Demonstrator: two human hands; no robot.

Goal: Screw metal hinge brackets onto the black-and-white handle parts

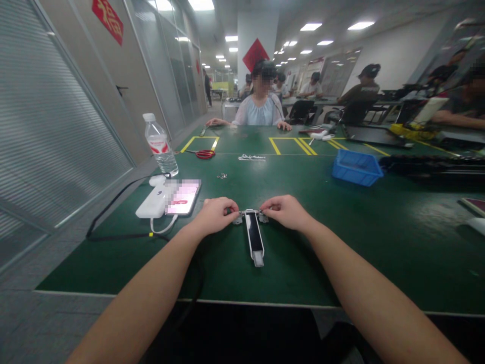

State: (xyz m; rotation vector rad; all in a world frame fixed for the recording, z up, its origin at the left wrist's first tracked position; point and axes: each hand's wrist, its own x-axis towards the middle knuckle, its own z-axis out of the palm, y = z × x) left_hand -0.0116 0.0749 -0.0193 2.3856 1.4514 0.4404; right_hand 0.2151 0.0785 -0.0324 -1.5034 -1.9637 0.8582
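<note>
Green mat covers the long table (341,242), where another person (260,108) sits at the far end. Near the left edge stand a water bottle (161,144) and a phone (184,197); a blue tray (356,168) lies right. At the front centre lies a narrow black-and-silver device (254,236). The left hand (212,215) and right hand (288,211), fingers curled, each pinch small parts at its top end.
</note>
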